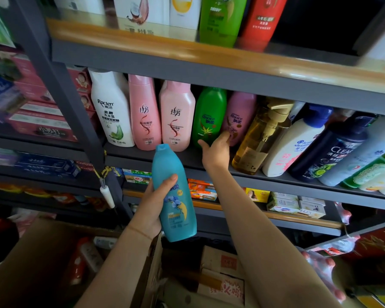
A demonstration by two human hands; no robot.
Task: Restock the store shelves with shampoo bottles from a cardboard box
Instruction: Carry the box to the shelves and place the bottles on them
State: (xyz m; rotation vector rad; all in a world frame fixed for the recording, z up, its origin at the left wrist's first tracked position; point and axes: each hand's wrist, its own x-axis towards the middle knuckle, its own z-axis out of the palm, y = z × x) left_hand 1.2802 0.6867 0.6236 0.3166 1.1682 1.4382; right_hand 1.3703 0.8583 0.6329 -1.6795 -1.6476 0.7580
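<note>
- The left hand [152,206] is gripping a teal shampoo bottle [175,194] around its lower body, thumb across the label and fingers curled behind; the bottle is standing cap-up in the air, just below the front edge of the middle shelf [265,174], apparently waiting for a slot.
- The right hand [216,150] is reaching onto that shelf with fingers spread: the thumb is lying against the base of the green Rejoice bottle [209,116] and the fingertips are touching the purple Rejoice bottle [239,117]. Whether it is clasping either bottle cannot be told; in my judgement it is parting or straightening them to open room.
- The shelf row is standing packed along the front edge: a white Raclen bottle [111,110] at the left end, then two pink bottles [160,114], the green and the purple.
- Right of the hand, an amber pump bottle [259,138], a white Head & Shoulders bottle [293,147] and a dark Clear bottle [333,147] are leaning leftward, crowding the spot.
- No open gap is showing, so that tight row is what is standing in the way of the teal bottle.
- The cardboard box [149,263] is sitting open below the left forearm, with a white bottle visible inside.
- The upper shelf [209,54] is carrying further bottles; soap packs are lying on the shelf beneath.
</note>
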